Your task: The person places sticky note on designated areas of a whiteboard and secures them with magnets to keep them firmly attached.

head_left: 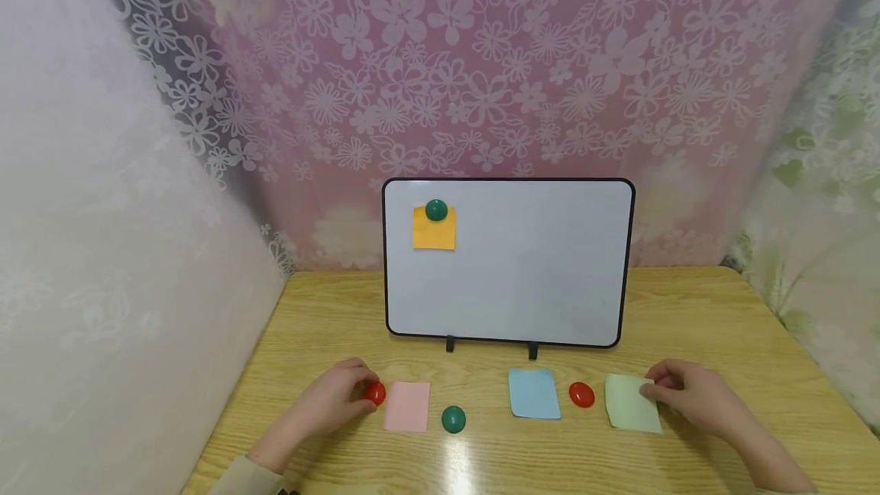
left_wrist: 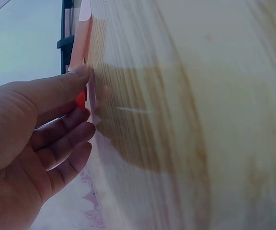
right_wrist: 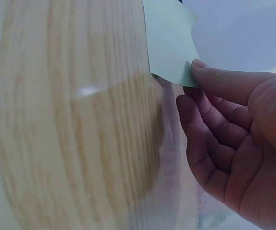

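Observation:
At the left of the table, my left hand [head_left: 338,396] has its thumb and fingers around a round red magnet [head_left: 374,393]. The left wrist view shows a sliver of that red magnet [left_wrist: 81,99] between the thumb and fingertips; the rest is hidden. A pink sticky note [head_left: 407,406] lies just right of it. Over on the right, my right hand [head_left: 690,394] pinches the right edge of a pale green sticky note [head_left: 629,406]. In the right wrist view this note [right_wrist: 169,40] bends up from the wood, thumb on its face.
A whiteboard [head_left: 529,266] stands behind on small black feet [head_left: 532,351]. A green magnet [head_left: 436,210] holds an orange note [head_left: 434,235] on it. Between my hands lie another green magnet [head_left: 454,419], a blue note [head_left: 534,393] and another red magnet [head_left: 581,394].

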A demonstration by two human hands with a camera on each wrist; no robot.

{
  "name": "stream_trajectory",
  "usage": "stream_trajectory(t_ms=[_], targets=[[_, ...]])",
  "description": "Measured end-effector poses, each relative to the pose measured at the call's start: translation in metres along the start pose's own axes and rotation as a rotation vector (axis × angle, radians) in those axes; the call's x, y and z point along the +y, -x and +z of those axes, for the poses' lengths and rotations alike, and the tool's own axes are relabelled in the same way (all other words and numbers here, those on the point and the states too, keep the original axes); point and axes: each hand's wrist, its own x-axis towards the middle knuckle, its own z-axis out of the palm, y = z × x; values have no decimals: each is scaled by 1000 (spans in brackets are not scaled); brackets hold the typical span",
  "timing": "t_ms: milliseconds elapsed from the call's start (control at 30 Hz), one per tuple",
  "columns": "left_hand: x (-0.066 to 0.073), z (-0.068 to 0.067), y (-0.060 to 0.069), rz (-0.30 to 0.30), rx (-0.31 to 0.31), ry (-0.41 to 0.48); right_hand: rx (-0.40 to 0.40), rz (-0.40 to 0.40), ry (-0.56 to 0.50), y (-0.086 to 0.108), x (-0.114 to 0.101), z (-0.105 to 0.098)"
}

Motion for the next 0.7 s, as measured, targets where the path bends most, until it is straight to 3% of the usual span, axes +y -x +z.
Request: stream_trajectory(t_ms=[233,700], targets=[[-1,-1,1,19,34,15,-3,4,-35,1,-2,-3],[1,-3,1,-28,49,30,-20,29,-95,-2,0,-5]])
